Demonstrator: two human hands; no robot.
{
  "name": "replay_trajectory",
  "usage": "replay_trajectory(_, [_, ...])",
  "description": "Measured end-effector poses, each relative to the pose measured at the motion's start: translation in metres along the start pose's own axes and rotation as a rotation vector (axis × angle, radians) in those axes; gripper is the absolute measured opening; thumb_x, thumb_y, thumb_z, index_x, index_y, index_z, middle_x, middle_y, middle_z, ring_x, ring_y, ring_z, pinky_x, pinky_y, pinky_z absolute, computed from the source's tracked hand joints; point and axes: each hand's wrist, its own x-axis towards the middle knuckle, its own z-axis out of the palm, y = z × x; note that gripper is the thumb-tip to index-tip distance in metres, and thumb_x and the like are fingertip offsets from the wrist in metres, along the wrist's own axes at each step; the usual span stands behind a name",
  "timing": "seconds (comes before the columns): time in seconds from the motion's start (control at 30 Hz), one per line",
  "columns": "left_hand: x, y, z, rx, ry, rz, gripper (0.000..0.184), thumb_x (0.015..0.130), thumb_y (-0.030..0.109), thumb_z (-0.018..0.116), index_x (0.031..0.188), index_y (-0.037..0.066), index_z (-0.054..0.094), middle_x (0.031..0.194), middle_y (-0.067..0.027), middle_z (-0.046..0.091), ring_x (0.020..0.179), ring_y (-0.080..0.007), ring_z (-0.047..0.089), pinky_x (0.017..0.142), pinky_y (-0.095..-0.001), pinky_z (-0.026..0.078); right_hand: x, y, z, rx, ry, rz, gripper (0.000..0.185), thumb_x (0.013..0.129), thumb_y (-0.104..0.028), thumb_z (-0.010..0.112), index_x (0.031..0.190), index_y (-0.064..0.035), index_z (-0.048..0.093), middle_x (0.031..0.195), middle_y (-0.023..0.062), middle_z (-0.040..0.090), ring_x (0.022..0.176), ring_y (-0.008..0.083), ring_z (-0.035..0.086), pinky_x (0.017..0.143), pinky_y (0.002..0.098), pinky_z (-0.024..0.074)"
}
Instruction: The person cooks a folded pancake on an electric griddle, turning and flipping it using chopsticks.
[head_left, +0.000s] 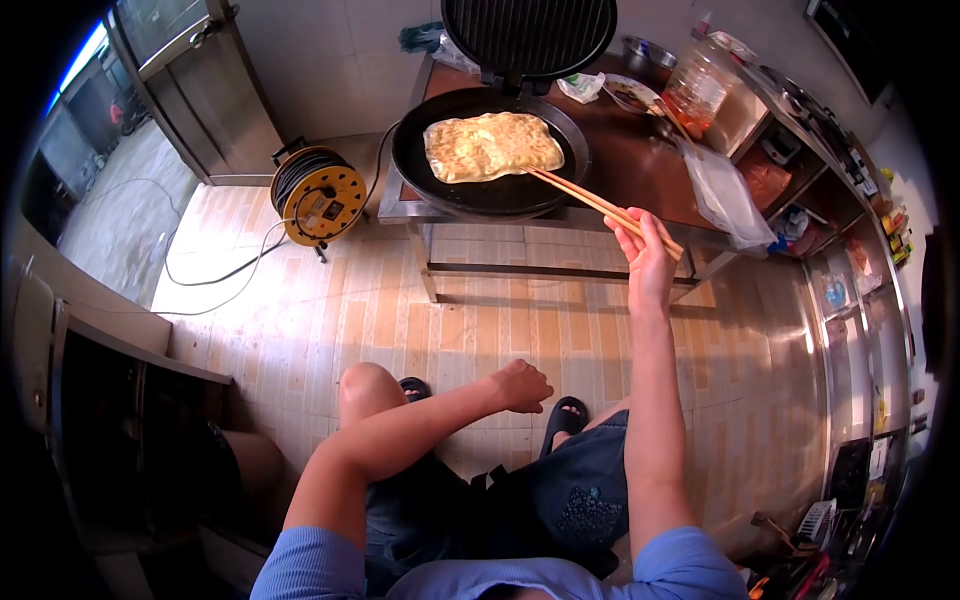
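My right hand (645, 250) is closed round a pair of wooden chopsticks (590, 200). Their tips touch the lower right edge of a rectangular, browned flatbread (490, 146). The flatbread lies flat in a round black electric pan (410, 160), whose ridged lid (530, 35) stands raised behind it. Over my lap, away from the pan, my left hand (523, 387) is loosely curled, with nothing visible in it.
The pan rests on a brown table with a metal frame (625, 218). Towards its right are a plate (630, 93), a metal bowl (648, 60), a plastic jar (697, 88) and a plastic bag (722, 195). A yellow cable reel (325, 205) stands on the floor, left of the table.
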Motion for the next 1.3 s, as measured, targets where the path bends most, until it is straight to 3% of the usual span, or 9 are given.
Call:
replay_trajectory(0.3, [0.0,0.0,-0.001,-0.001,0.007,0.008,0.032,0.08,0.036,0.056,0.095,0.008,0.059,0.09,-0.0107,0.061,0.09,-0.0279,0.059,0.076,-0.0394,0.047,0.012,0.009,-0.019,0.414,0.063,0.127,0.017,0.086,-0.013,0.053,0.093,0.0018,0.057,0.096,0.0123,0.059,0.093,0.0283,0.06,0.081,0.025,0.0511])
replay_trajectory(0.8, [-0.001,0.0,0.0,-0.005,-0.001,-0.006,0.032,0.079,0.036,0.056,0.096,0.009,0.059,0.091,-0.0104,0.06,0.091,-0.0275,0.059,0.077,-0.0398,0.046,0.01,0.009,-0.017,0.407,0.05,0.142,0.025,0.089,-0.018,0.05,0.102,0.0028,0.054,0.101,0.0187,0.058,0.095,0.0269,0.06,0.081,0.0264,0.0513])
replay_trajectory(1.3, [-0.003,0.001,-0.003,-0.006,-0.012,-0.012,0.033,0.079,0.036,0.057,0.096,0.008,0.059,0.092,-0.0108,0.06,0.092,-0.0279,0.058,0.077,-0.0401,0.046,0.011,0.009,-0.018,0.426,0.046,0.136,0.024,0.089,-0.019,0.051,0.101,0.0021,0.054,0.101,0.0183,0.057,0.094,0.0281,0.06,0.078,0.0266,0.0529])
